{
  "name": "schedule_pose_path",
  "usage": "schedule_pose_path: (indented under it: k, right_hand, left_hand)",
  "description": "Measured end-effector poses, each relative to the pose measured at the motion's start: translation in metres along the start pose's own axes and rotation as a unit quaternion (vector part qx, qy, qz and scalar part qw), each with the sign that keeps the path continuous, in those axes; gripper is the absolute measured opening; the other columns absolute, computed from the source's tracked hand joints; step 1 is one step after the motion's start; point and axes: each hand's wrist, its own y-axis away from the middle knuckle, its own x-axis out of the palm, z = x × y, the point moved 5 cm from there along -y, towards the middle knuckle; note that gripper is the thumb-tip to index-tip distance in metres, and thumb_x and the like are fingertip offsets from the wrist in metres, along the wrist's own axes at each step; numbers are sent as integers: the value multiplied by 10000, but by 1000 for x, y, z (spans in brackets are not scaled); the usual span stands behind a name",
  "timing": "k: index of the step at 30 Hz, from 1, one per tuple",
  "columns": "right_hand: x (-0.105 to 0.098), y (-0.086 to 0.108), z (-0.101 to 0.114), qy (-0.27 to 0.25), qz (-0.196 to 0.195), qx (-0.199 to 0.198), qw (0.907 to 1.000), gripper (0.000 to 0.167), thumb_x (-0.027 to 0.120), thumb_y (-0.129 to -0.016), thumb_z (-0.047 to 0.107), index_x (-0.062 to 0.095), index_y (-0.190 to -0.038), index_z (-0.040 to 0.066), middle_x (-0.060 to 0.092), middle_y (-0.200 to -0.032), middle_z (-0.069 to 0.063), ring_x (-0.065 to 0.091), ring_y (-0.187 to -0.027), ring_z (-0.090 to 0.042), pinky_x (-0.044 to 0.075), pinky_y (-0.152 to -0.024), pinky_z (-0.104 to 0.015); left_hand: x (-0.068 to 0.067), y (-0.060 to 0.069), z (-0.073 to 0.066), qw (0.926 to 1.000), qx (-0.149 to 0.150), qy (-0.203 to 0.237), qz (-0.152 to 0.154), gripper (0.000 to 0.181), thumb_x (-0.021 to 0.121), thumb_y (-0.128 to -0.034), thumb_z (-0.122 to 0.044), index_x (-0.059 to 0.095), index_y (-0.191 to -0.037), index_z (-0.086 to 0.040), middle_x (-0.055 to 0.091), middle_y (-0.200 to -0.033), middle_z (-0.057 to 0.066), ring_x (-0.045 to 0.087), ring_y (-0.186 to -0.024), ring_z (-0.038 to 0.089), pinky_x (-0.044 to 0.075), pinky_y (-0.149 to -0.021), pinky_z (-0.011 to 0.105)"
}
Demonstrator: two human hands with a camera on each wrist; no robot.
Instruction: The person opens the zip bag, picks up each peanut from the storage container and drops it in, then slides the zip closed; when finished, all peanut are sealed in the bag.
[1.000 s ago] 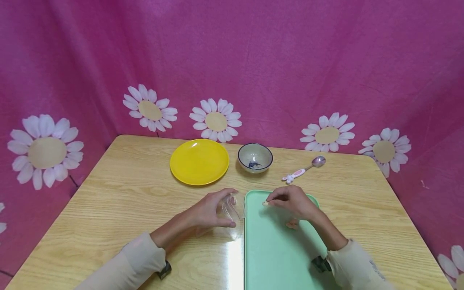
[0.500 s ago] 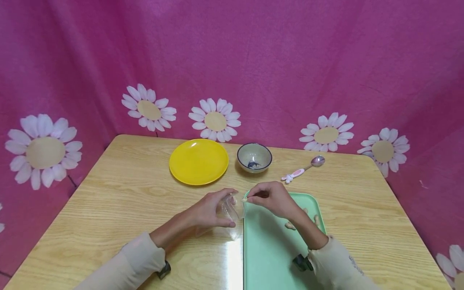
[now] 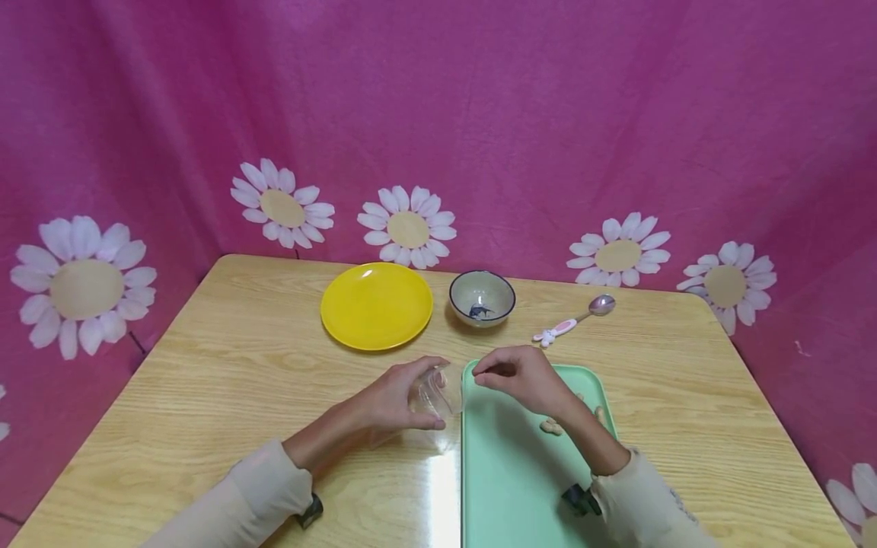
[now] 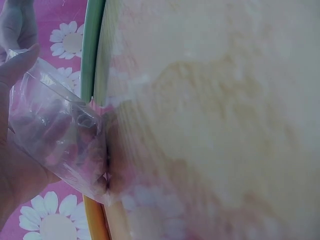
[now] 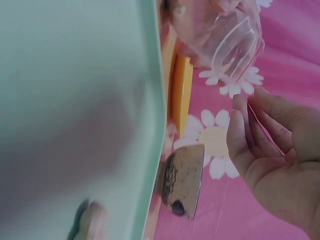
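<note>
A clear plastic zip bag (image 3: pixel 436 392) is held in my left hand (image 3: pixel 399 397), its mouth spread toward the tray. In the left wrist view the bag (image 4: pixel 55 130) shows blurred darker shapes at its lower end; I cannot tell what they are. My right hand (image 3: pixel 524 377) hovers over the top left of the green tray (image 3: pixel 507 487), just right of the bag's mouth. The right wrist view shows its fingers (image 5: pixel 240 145) and thumb bent loosely toward each other, with nothing between them. Several peanuts (image 3: pixel 551 426) lie on the tray, partly hidden by the right forearm.
At the back of the wooden table (image 3: pixel 233 365) are a yellow plate (image 3: pixel 377 307), a small bowl (image 3: pixel 482 298) with a dark rim, and a spoon (image 3: pixel 574 321) with a pink and white rabbit handle. A pink flowered curtain (image 3: pixel 479 137) stands behind the table.
My right hand carried a peanut left from over the tray to the bag's mouth, let it go, and drew back slightly right. The left hand and bag stayed in place.
</note>
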Motion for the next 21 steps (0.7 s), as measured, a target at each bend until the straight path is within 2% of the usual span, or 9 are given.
schedule_pose_path:
  k: [5, 15, 21]
  right_hand:
    - [-10, 8, -11, 118, -31, 72, 9999, 159, 708, -841, 139, 718, -951, 26, 717, -880, -55, 632, -781, -79, 539, -715, -194]
    - [-32, 25, -33, 380, -206, 290, 9986, 185, 730, -821, 154, 717, -960, 33, 713, -895, -46, 624, -779, -61, 536, -725, -191]
    - [-39, 34, -50, 635, 40, 371, 9973, 114, 701, -834, 82, 721, -939, 40, 716, -888, -54, 605, -769, -29, 528, -705, -192]
  left_hand:
    - [0, 0, 0, 10000, -35, 41, -2, 857, 808, -732, -361, 349, -1443, -222, 589, -1246, -45, 437, -1291, 180, 311, -1131, 489]
    - [0, 0, 1, 10000, -16, -50, -27, 867, 814, -721, -369, 354, -1442, -226, 530, -1363, -7, 389, -1350, 194, 296, -1139, 491]
    - [0, 0, 1, 9999, 71, -99, -52, 864, 813, -723, -368, 357, -1440, -211, 472, -1430, 25, 383, -1359, 216, 302, -1132, 502]
